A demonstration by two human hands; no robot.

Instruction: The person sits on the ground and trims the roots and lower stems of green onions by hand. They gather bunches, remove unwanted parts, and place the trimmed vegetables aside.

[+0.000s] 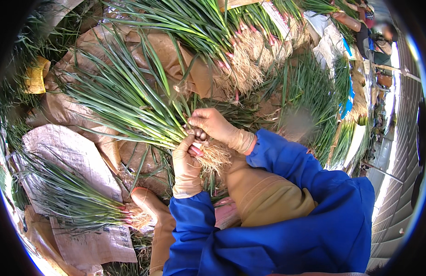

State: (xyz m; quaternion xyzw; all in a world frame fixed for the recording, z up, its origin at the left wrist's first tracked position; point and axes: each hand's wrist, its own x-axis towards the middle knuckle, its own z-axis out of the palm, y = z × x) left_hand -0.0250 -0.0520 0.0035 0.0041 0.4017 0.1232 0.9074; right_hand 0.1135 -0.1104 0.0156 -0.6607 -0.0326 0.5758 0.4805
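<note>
A bunch of green onions point(144, 120) with long green leaves, reddish stem bases and pale roots lies across the middle of the view. My left hand point(187, 167), in a thin rubber glove, is closed around its lower stems just above the roots. My right hand point(216, 126), gloved alike, touches the bunch from the other side, its thumb and fingers pinched together at the stems. Whether those fingers grip a single stalk is hidden.
Tied-looking onion bunches point(247, 51) lie at the top. Another bunch point(106, 210) rests on a printed woven sack point(71, 151) at left, near my boot point(149, 201). Loose leaves point(302, 89) cover ground at right. Another person point(382, 45) is at the upper right.
</note>
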